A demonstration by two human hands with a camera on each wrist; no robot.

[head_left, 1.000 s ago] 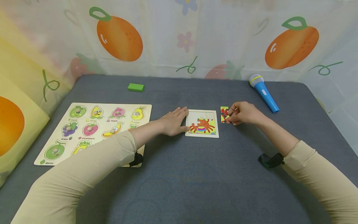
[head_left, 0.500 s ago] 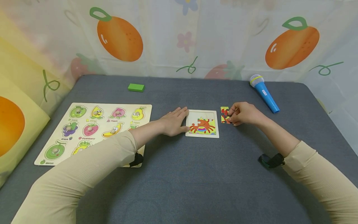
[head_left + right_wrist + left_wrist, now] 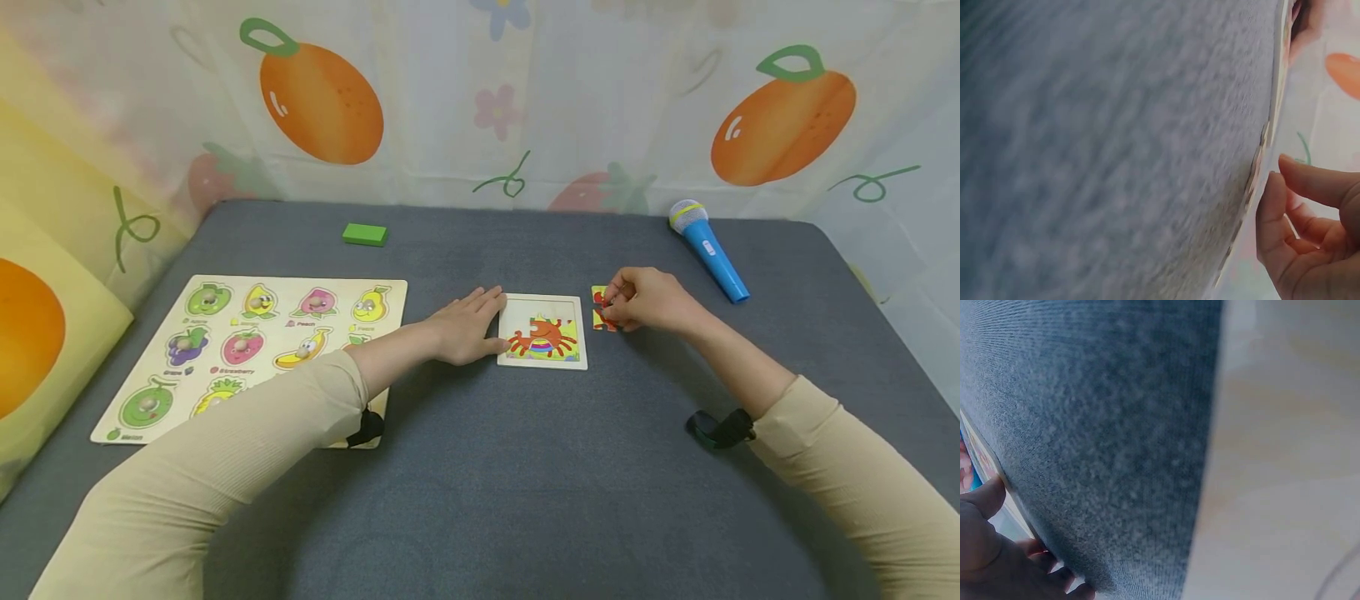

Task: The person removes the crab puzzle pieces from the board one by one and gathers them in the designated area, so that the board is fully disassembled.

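My left hand (image 3: 467,327) lies spread at the left side of a small square wooden puzzle frame (image 3: 507,362), thumb and fingertips on its edge. Inside the frame, a partly filled crab picture (image 3: 546,340) shows, with bare wood at the top and left. To the right of it, a group of red-and-yellow jigsaw pieces (image 3: 597,317) lies on the table, partly covered by my right hand (image 3: 647,298). In the right wrist view, thumb and index fingertip (image 3: 1277,181) are close together just over the pieces, with no piece visible between them.
A fruit peg puzzle board (image 3: 296,287) lies on the left, partly beneath my left forearm. A green block (image 3: 365,234) sits at the back left, and a blue toy microphone (image 3: 712,254) at the back right. A fruit-print curtain (image 3: 435,108) hangs behind the dark table (image 3: 510,500).
My right hand has shifted slightly left and away from me, covering more of the jigsaw pieces. The left hand and the puzzle frame stay put.
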